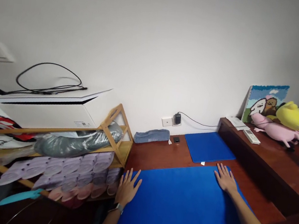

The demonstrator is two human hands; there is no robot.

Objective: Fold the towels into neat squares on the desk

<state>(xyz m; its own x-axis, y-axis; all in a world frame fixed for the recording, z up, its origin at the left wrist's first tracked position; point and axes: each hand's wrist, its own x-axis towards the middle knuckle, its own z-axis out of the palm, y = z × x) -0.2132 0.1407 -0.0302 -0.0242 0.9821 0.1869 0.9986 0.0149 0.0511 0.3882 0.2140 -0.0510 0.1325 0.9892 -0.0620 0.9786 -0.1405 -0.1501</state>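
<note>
A large blue cloth [178, 204] lies spread flat over a dark red-brown wooden surface [157, 157] in front of me. My left hand [127, 189] rests flat on the cloth's far left corner, fingers stretched out, a watch on the wrist. My right hand [225, 179] lies flat on the far right corner, fingers spread. Neither hand holds anything. A second, smaller blue cloth [209, 146] lies folded flat just beyond, near the wall.
A folded grey-blue towel [152, 136] lies by the wall under a socket with a charger [177, 118]. A bamboo rack [114, 129] at left holds bagged items and slippers. A raised wooden ledge [270, 157] at right carries a remote control [251, 136] and plush toys [282, 126].
</note>
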